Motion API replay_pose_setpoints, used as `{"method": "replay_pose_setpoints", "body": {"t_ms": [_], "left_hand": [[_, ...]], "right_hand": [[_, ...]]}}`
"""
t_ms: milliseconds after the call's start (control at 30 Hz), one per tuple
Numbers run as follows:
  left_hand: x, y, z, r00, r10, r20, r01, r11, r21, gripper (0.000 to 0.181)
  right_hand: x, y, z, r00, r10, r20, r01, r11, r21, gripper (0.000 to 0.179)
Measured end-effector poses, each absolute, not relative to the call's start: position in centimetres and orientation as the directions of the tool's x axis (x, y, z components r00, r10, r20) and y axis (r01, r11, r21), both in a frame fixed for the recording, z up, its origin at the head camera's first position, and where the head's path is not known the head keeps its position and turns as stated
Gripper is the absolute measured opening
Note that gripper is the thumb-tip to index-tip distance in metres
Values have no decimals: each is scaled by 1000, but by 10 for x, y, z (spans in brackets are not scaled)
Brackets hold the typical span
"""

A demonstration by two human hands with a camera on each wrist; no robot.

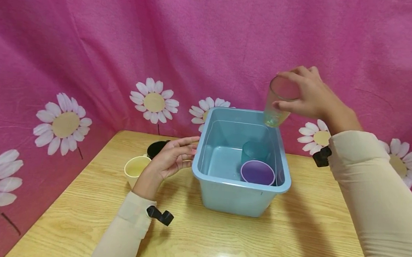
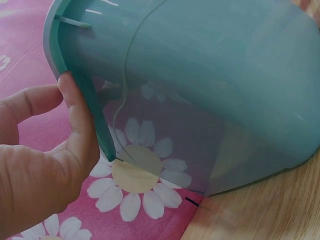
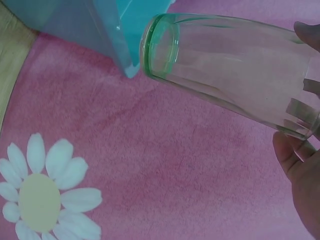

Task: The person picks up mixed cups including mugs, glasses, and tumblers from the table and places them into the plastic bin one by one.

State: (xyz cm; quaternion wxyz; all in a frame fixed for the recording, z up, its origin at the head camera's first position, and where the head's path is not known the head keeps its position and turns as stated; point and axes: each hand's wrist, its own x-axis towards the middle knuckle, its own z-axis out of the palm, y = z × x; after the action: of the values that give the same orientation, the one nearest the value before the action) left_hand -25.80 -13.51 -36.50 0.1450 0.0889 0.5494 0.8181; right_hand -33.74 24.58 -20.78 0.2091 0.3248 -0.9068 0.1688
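My right hand (image 1: 310, 94) pinches a clear glass (image 1: 274, 105) near its rim, thumb on one side and fingers on the other. The glass hangs upright, a little tilted, above the far right corner of a light blue plastic tub (image 1: 237, 197). Its thick greenish base (image 3: 159, 47) shows close by the tub's edge in the right wrist view. At the tub's left rim, the fingertips of my left hand (image 1: 175, 157) touch the outside, the fingers loosely bent. Inside the tub stand a purple cup (image 1: 257, 173) and, behind it, a teal cup (image 1: 253, 151).
Left of the tub, a pale yellow cup (image 1: 133, 171) stands on the wooden table (image 1: 190, 240). A black cup (image 1: 154, 148) is behind it, partly hidden by my left hand. A pink cloth (image 1: 198, 43) with white daisies hangs behind the table.
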Motion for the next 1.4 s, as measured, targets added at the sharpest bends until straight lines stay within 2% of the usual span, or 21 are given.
{"method": "replay_pose_setpoints", "body": {"t_ms": [267, 533, 1200, 1400], "left_hand": [[-257, -134, -365, -944, 330, -22, -143, -348, 927, 53], [-258, -133, -365, -944, 329, -9, -124, -329, 936, 55], [-256, -130, -362, -949, 313, -19, -125, -322, 938, 53], [-257, -129, -363, -948, 316, -31, -139, -327, 935, 52]], "right_hand": [[-343, 240, -220, -681, -526, 510, -687, 700, -196, 72], [-348, 236, -233, -731, -509, 455, -653, 717, -246, 76], [-366, 231, -270, -755, -493, 432, -633, 719, -287, 75], [-367, 229, -277, -776, -501, 383, -616, 731, -293, 73]]}}
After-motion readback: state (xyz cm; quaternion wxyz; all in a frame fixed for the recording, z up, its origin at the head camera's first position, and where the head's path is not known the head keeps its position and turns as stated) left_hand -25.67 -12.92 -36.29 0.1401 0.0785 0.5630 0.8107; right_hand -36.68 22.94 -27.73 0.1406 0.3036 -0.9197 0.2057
